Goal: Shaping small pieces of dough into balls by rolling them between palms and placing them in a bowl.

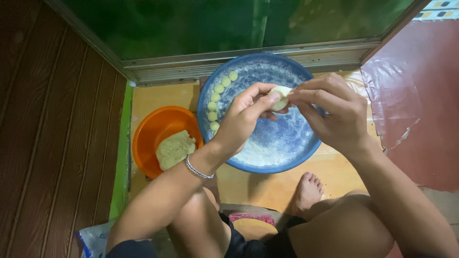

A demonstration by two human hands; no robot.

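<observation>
My left hand and my right hand meet above a large blue tray dusted with white flour. Both pinch one small pale piece of dough between their fingertips. A silver bracelet circles my left wrist. Several small round dough balls lie in a curved row along the tray's left rim. To the left, an orange bowl holds a big lump of yellowish dough.
The tray and bowl rest on a yellow floor mat. A metal door sill with green glass runs behind them. Brown panelling stands at left, red plastic sheet at right. My bare foot and knees are below the tray.
</observation>
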